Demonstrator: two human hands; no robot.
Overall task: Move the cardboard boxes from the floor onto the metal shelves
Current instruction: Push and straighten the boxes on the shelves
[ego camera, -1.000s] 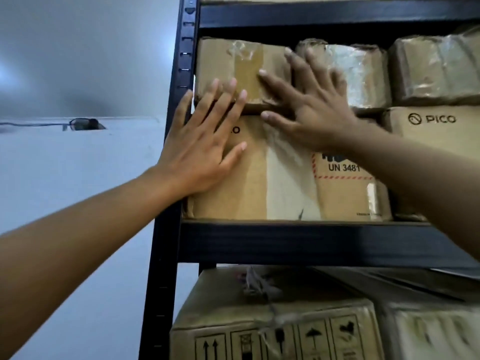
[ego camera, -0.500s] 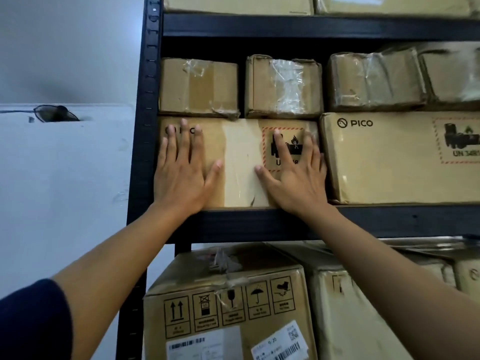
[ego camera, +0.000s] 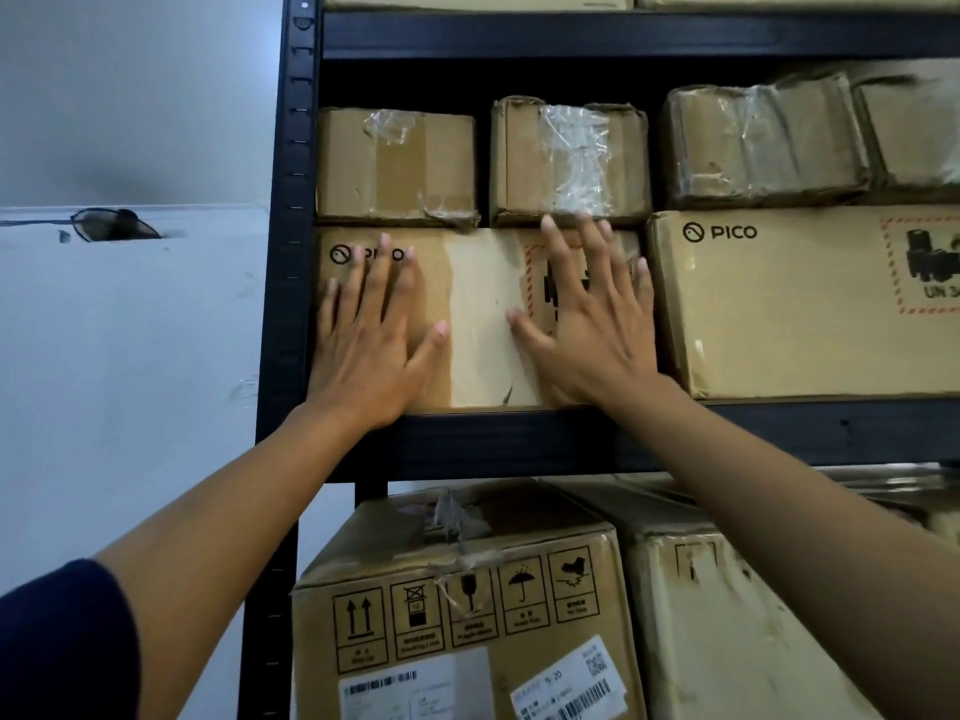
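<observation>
Black metal shelving (ego camera: 291,252) filling the frame, upright post at left, crossbeams above and below the middle tier. On the middle tier, far right, a wide PICO-marked box (ego camera: 800,304) with a red-bordered hazard label at its cut-off edge. Left of it, touching or nearly so, a second PICO box (ego camera: 478,324) against the post, seated on the shelf with its front face flush to the beam, pale tape down its middle. Below, on the lower tier, a carton with handling symbols (ego camera: 457,605) and barcode stickers, a plainer carton (ego camera: 727,641) just beside it. Stacked on the left PICO box, two small taped boxes side by side: one at left (ego camera: 395,168), one wrapped in crinkled clear tape (ego camera: 569,161); further right, film-wrapped parcels (ego camera: 763,142). Left hand (ego camera: 369,345) flat on the box front, fingers spread, gripping nothing. Right hand (ego camera: 592,324) likewise flat and splayed over the hazard label, fingertips reaching the small box's lower edge, nothing held. Dark sleeve (ego camera: 57,641) at lower left.
</observation>
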